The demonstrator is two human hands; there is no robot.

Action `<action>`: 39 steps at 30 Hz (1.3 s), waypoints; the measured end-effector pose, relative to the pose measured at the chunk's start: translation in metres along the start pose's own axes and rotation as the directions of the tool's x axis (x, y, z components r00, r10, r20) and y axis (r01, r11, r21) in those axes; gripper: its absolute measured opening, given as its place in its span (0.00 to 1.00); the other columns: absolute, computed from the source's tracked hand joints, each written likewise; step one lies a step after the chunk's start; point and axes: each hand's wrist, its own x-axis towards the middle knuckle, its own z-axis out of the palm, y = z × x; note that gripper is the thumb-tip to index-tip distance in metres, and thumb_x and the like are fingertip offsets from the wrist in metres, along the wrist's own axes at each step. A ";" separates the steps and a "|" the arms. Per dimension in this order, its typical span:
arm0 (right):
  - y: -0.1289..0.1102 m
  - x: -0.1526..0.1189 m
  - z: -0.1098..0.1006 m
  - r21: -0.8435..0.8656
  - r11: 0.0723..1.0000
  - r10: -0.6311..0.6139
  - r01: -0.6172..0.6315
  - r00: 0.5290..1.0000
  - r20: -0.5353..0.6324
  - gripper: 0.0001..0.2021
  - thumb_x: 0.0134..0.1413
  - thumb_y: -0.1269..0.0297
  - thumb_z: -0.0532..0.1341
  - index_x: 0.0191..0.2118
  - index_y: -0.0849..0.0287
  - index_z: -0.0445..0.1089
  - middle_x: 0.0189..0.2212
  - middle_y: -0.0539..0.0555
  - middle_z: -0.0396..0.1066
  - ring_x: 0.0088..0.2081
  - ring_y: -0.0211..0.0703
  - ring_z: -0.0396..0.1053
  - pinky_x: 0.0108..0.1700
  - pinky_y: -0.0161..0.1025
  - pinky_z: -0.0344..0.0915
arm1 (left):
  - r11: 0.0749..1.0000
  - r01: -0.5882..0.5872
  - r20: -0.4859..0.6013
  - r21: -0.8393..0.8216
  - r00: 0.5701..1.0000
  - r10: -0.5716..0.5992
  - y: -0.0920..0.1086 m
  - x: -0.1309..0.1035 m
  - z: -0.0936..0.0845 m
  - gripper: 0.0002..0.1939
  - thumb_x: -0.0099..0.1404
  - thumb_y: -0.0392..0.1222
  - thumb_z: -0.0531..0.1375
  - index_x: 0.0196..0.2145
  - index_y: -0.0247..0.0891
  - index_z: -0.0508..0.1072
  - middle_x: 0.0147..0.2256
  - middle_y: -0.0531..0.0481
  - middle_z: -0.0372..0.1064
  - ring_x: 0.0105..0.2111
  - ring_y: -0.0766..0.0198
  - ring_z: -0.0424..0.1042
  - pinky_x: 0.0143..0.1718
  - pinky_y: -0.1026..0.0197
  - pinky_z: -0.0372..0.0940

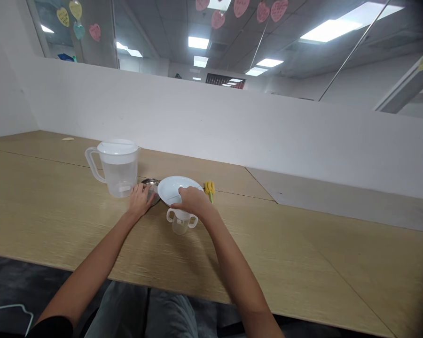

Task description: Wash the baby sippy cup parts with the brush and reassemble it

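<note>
My left hand (139,200) lies on the near left side of a shiny metal bowl (151,181), with its fingers and thumb spread around it. Much of that bowl is hidden by the hand and by a white oval dish (169,188). At the dish's near right rim is my right hand (194,202), fingers closed, one finger over the inner surface and the thumb at the near edge. Directly below this hand stands a small clear two-handled cup (180,224), upright, its top partly covered. Just beyond the right hand is a yellow flower (209,188) with a green stem.
A large translucent pitcher (120,170) with a white lid stands left of my left hand, its handle facing left. Farther back lies a small pale flat piece (68,139). The wooden table (303,263) meets a white wall (204,126) with windows above.
</note>
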 end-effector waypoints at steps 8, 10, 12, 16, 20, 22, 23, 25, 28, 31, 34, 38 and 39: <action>0.000 -0.001 0.000 0.025 1.000 0.010 -0.010 1.000 -0.009 0.26 0.53 0.44 0.58 0.47 0.63 0.68 0.43 0.64 0.72 0.44 0.54 0.70 0.38 0.41 0.65 | 0.993 0.050 0.024 -0.108 0.999 -0.048 -0.002 0.001 0.003 0.13 0.62 0.41 0.55 0.43 0.33 0.68 0.41 0.38 0.65 0.41 0.51 0.66 0.42 0.50 0.63; 0.000 -0.003 -0.001 0.049 0.999 0.024 -0.023 1.000 -0.018 0.26 0.53 0.44 0.57 0.47 0.63 0.69 0.42 0.64 0.72 0.44 0.54 0.70 0.38 0.41 0.65 | 0.979 0.056 -0.055 -0.197 0.996 -0.068 0.000 0.002 0.000 0.13 0.63 0.40 0.54 0.44 0.33 0.66 0.42 0.39 0.65 0.43 0.52 0.66 0.45 0.50 0.63; 0.001 -0.005 -0.004 0.069 0.997 0.043 -0.041 0.999 -0.027 0.26 0.55 0.43 0.55 0.45 0.63 0.69 0.41 0.64 0.73 0.44 0.54 0.71 0.38 0.41 0.65 | 0.955 0.035 -0.216 -0.296 0.971 -0.103 0.004 0.003 -0.007 0.15 0.64 0.42 0.54 0.48 0.34 0.64 0.45 0.39 0.64 0.47 0.53 0.64 0.49 0.50 0.62; 0.001 -0.013 -0.012 0.071 0.994 0.087 -0.081 0.993 -0.082 0.26 0.58 0.44 0.52 0.44 0.64 0.69 0.38 0.65 0.73 0.41 0.55 0.72 0.37 0.43 0.65 | 0.904 -0.176 -0.507 -0.389 0.860 -0.050 0.017 0.002 -0.024 0.21 0.65 0.43 0.55 0.54 0.35 0.58 0.49 0.38 0.62 0.52 0.55 0.63 0.52 0.50 0.62; -0.003 -0.024 -0.020 0.193 0.978 -0.035 0.081 0.973 -0.229 0.24 0.57 0.50 0.56 0.53 0.63 0.63 0.43 0.63 0.72 0.46 0.53 0.70 0.43 0.44 0.64 | 0.800 -0.461 -0.619 -0.383 0.771 0.149 0.032 -0.008 -0.029 0.26 0.65 0.42 0.56 0.58 0.42 0.53 0.52 0.39 0.61 0.54 0.54 0.63 0.52 0.47 0.63; -0.006 -0.029 -0.022 0.275 0.910 -0.224 0.309 0.927 -0.300 0.24 0.57 0.59 0.59 0.57 0.61 0.58 0.51 0.60 0.68 0.51 0.49 0.66 0.48 0.42 0.62 | 0.751 -0.516 -0.643 -0.412 0.748 0.161 0.039 -0.014 -0.025 0.28 0.65 0.43 0.55 0.60 0.45 0.51 0.54 0.39 0.59 0.54 0.52 0.64 0.50 0.46 0.65; -0.008 -0.030 -0.023 0.304 0.859 -0.310 0.412 0.891 -0.330 0.24 0.56 0.64 0.58 0.58 0.60 0.56 0.53 0.58 0.66 0.53 0.46 0.64 0.51 0.41 0.61 | 0.734 -0.519 -0.651 -0.438 0.746 0.139 0.041 -0.016 -0.023 0.28 0.66 0.45 0.55 0.61 0.45 0.50 0.54 0.39 0.58 0.54 0.52 0.64 0.49 0.47 0.66; -0.010 -0.032 -0.023 0.331 0.779 -0.410 0.532 0.832 -0.374 0.25 0.55 0.71 0.57 0.59 0.60 0.55 0.55 0.56 0.64 0.54 0.43 0.62 0.53 0.40 0.59 | 0.709 -0.507 -0.650 -0.491 0.754 0.089 0.045 -0.019 -0.019 0.29 0.66 0.45 0.54 0.62 0.46 0.49 0.56 0.38 0.55 0.56 0.51 0.62 0.48 0.48 0.67; -0.009 -0.031 -0.024 0.313 0.784 -0.403 0.536 0.823 -0.400 0.27 0.52 0.75 0.56 0.60 0.59 0.55 0.52 0.56 0.65 0.51 0.43 0.63 0.51 0.40 0.60 | 0.683 -0.492 -0.607 -0.541 0.790 0.088 0.048 -0.019 -0.019 0.32 0.65 0.45 0.55 0.63 0.45 0.46 0.59 0.36 0.51 0.58 0.50 0.59 0.50 0.48 0.66; -0.003 -0.032 -0.026 0.282 0.858 -0.308 0.428 0.870 -0.384 0.30 0.50 0.74 0.58 0.60 0.55 0.56 0.47 0.57 0.64 0.44 0.44 0.66 0.46 0.40 0.61 | 0.655 -0.450 -0.498 -0.607 0.858 0.128 0.055 -0.018 -0.027 0.36 0.66 0.48 0.53 0.65 0.42 0.39 0.61 0.33 0.49 0.59 0.48 0.58 0.55 0.43 0.60; 0.008 -0.033 -0.029 0.288 0.903 -0.220 0.320 0.918 -0.331 0.27 0.49 0.72 0.59 0.57 0.55 0.60 0.46 0.57 0.62 0.41 0.42 0.65 0.45 0.39 0.60 | 0.672 -0.389 -0.327 -0.630 0.918 0.225 0.064 -0.020 -0.033 0.39 0.66 0.51 0.52 0.65 0.38 0.34 0.58 0.32 0.56 0.58 0.48 0.58 0.57 0.41 0.57; 0.020 -0.034 -0.027 0.320 0.910 -0.203 0.262 0.957 -0.206 0.23 0.49 0.71 0.60 0.53 0.54 0.62 0.46 0.55 0.63 0.42 0.42 0.64 0.44 0.37 0.59 | 0.698 -0.407 -0.217 -0.589 0.912 0.349 0.072 -0.023 -0.029 0.45 0.62 0.54 0.57 0.66 0.39 0.34 0.54 0.35 0.63 0.56 0.47 0.61 0.53 0.42 0.61; 0.022 -0.033 -0.026 0.328 0.909 -0.204 0.256 0.961 -0.184 0.23 0.49 0.71 0.60 0.53 0.54 0.62 0.46 0.55 0.63 0.43 0.42 0.64 0.44 0.37 0.59 | 0.701 -0.413 -0.207 -0.581 0.908 0.364 0.073 -0.024 -0.027 0.46 0.61 0.54 0.58 0.66 0.39 0.33 0.53 0.35 0.64 0.56 0.47 0.62 0.53 0.42 0.61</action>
